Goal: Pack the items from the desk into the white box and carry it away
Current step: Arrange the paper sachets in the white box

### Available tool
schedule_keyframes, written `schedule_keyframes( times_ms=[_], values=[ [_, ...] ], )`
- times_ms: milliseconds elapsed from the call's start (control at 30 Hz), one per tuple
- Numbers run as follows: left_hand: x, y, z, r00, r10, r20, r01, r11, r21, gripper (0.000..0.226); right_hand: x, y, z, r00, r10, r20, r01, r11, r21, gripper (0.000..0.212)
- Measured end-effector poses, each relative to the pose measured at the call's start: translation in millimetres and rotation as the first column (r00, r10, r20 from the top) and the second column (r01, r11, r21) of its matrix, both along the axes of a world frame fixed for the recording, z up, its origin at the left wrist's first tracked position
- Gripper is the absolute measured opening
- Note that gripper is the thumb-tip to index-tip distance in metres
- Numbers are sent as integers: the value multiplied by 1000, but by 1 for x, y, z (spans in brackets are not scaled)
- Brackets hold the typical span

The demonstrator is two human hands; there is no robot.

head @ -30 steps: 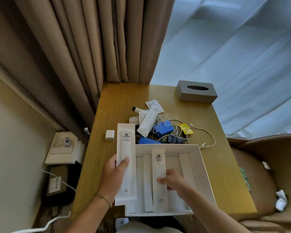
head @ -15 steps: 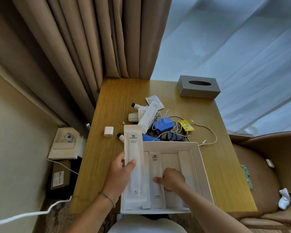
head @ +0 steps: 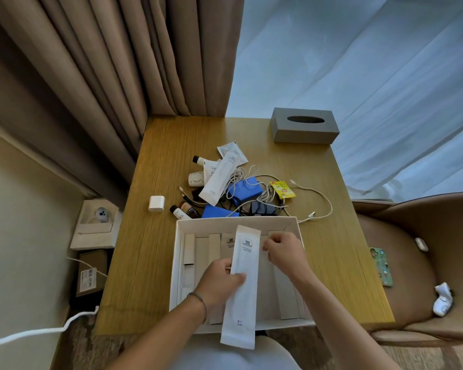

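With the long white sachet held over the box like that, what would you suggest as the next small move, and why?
Probably lower the long white sachet flat into the white box and let go. The left hand pinches it above the compartments, its near end overhanging the box's front edge, while the right hand touches its upper edge.

No legible text: only blurred print on the long white sachet (head: 242, 284)

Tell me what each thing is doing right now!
White cardboard box: open, on the desk.
Long white paper packet: held over the box, its near end past the rim.
Left hand: grips the packet.
Right hand: fingers curled over the box.
Grey tissue box: upright.
White cable: loose, unplugged.
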State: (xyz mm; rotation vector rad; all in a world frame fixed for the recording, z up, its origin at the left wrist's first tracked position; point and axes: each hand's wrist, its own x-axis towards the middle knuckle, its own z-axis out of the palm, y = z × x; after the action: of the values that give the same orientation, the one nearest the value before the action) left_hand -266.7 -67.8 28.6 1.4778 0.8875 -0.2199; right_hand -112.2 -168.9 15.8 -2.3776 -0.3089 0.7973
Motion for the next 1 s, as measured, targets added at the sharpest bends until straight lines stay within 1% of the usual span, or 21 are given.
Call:
schedule_keyframes(
  times_ms=[67, 167, 300, 467, 567, 633, 700, 767, 900, 1000],
  values=[
    [11, -3, -10, 999, -7, -48, 6, 1000, -9, 19, -2, 0, 4, 1000, 0, -7, 0, 1000, 18, 23],
    [28, -2, -27, 992, 30, -121, -33, 999, -19, 16, -4, -1, 7, 1000, -17, -16, 18, 997, 79, 21],
    [42, -4, -50, 978, 48, -201, -53, 998, -20, 20, -4, -7, 13, 1000, -12, -21, 15, 989, 150, 22],
    [47, -10, -72, 954, 20, -299, -11, 999, 31, 25, -3, -13, 21, 999, -6, -53, 17, 979, 202, 23],
    [48, -13, -79, 933, -54, -356, 97, 990, 105, 25, -2, -13, 24, 998, 15, -66, 1, 972, 236, 23],
    [48, -14, -80, 900, -139, -413, 246, 945, 217, 18, -2, -12, 26, 998, 24, -65, -7, 969, 249, 24],
    [49, -13, -79, 850, -223, -478, 410, 849, 334, 18, -1, -10, 27, 997, 23, -70, -4, 966, 258, 24],
    [51, -10, -80, 812, -271, -516, 504, 771, 388, 21, 0, -8, 27, 997, 21, -79, 2, 962, 274, 24],
    [53, -8, -80, 773, -313, -552, 583, 694, 423, 26, 5, -1, 30, 998, 42, -56, -23, 952, 305, 24],
    [49, -10, -72, 792, -333, -512, 573, 696, 433, 27, 16, 9, 37, 998, 66, -24, -54, 937, 344, 22]
  ],
)
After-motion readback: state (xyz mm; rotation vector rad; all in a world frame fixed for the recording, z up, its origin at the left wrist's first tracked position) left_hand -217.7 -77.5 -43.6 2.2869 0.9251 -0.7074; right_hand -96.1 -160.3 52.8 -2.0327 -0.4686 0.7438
